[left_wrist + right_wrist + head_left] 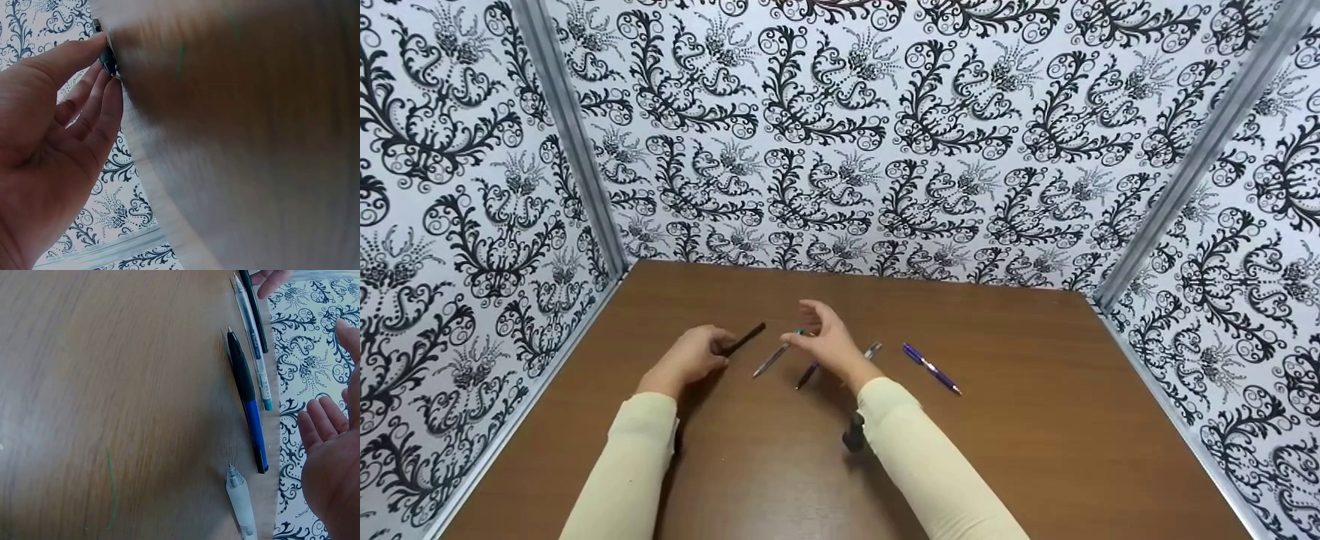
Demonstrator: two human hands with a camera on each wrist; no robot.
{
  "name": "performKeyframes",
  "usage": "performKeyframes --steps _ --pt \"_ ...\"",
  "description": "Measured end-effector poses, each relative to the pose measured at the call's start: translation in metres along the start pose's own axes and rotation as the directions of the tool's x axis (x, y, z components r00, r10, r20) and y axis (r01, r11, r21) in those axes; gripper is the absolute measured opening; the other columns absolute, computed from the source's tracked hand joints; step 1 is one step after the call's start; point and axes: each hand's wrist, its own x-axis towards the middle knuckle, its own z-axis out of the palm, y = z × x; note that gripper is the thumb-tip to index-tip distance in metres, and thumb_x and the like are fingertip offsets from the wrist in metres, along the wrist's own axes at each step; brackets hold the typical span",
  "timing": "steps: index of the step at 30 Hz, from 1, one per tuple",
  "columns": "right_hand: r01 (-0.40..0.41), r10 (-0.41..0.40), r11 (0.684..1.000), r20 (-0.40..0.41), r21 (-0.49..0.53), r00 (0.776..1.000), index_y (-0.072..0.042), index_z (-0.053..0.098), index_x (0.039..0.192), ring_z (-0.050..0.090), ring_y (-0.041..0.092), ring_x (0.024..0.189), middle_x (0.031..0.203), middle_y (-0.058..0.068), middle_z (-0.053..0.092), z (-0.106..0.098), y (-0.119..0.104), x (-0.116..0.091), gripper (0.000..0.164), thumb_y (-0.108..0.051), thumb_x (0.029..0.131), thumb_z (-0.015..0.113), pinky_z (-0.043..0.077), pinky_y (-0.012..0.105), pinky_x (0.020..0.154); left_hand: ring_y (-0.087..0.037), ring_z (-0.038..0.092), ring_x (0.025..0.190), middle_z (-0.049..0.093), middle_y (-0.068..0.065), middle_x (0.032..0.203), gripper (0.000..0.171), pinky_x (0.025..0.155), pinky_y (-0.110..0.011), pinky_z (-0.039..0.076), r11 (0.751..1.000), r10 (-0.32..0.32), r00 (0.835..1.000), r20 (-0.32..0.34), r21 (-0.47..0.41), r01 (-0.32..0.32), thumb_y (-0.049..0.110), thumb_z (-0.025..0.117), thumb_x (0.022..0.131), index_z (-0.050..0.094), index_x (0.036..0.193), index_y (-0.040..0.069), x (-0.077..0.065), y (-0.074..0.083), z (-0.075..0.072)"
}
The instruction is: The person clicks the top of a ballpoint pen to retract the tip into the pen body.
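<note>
My left hand (694,356) pinches a black pen (746,339) between thumb and fingertips, close over the table; its tip end (108,61) shows in the left wrist view. Right of it lies a clear pen with a teal end (253,343). My right hand (829,345) hovers over the pens, fingers relaxed and apart from the thumb, holding nothing. Below that hand is a blue pen with a black grip (246,394), partly hidden in the head view. A whitish pen (241,500) lies beside it.
A purple-blue pen (932,369) lies on the brown table (1035,420), farthest right in the row. Patterned black-and-white walls (840,150) with grey corner posts (1200,142) enclose the back and sides. A small dark device (853,433) sits at the right wrist.
</note>
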Motion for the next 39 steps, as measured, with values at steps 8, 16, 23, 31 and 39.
performKeyframes --steps 8,16,23,31,39 --pt "-0.022 0.022 1.000 0.010 -0.006 1.000 -0.007 0.052 0.160 0.057 0.050 0.138 0.154 0.019 0.058 0.000 -0.002 -0.001 0.076 -0.021 0.095 0.090 0.050 0.056 0.115 -0.044 0.069 0.112 0.073 -0.023 0.118 0.030 0.101 -0.062 0.056 0.994 0.013 1.000 -0.005 0.105 -0.013 -0.008 0.075 0.096 0.077 0.126 -0.004 0.000 0.001 -0.003" --pt "-0.019 0.019 1.000 -0.003 -0.025 1.000 -0.005 0.054 0.158 0.060 0.046 0.133 0.151 0.021 0.059 0.005 0.002 0.003 0.074 -0.017 0.094 0.090 0.051 0.056 0.114 -0.043 0.070 0.113 0.076 -0.021 0.118 0.027 0.102 -0.061 0.057 0.994 -0.014 1.000 -0.014 0.110 0.016 -0.006 0.076 0.097 0.080 0.124 -0.001 0.003 0.004 -0.005" --pt "-0.026 0.027 0.999 0.018 -0.028 0.999 -0.005 0.054 0.158 0.056 0.049 0.138 0.151 0.022 0.059 0.016 0.001 0.006 0.074 -0.017 0.095 0.090 0.049 0.055 0.115 -0.037 0.070 0.111 0.077 -0.016 0.119 0.026 0.102 -0.059 0.058 0.993 -0.063 0.998 0.002 0.103 0.062 -0.005 0.075 0.098 0.082 0.122 0.004 0.005 0.005 -0.003" --pt "0.006 -0.004 0.998 0.029 -0.061 1.000 -0.003 0.057 0.154 0.056 0.048 0.139 0.147 0.019 0.063 0.028 -0.003 0.011 0.069 -0.016 0.095 0.089 0.049 0.055 0.116 -0.033 0.070 0.105 0.078 -0.013 0.117 0.026 0.101 -0.057 0.059 0.990 -0.127 0.992 0.005 0.069 0.126 -0.005 0.075 0.099 0.083 0.120 0.008 0.004 0.004 -0.003" --pt "-0.022 0.025 0.995 0.027 -0.095 0.999 -0.003 0.055 0.156 0.058 0.048 0.138 0.150 0.019 0.059 0.033 -0.010 0.016 0.069 -0.018 0.098 0.087 0.051 0.053 0.114 -0.033 0.072 0.104 0.080 -0.011 0.109 0.026 0.098 -0.056 0.058 0.995 -0.068 0.997 -0.033 0.070 0.070 -0.007 0.073 0.094 0.083 0.116 0.005 0.004 0.007 -0.006"
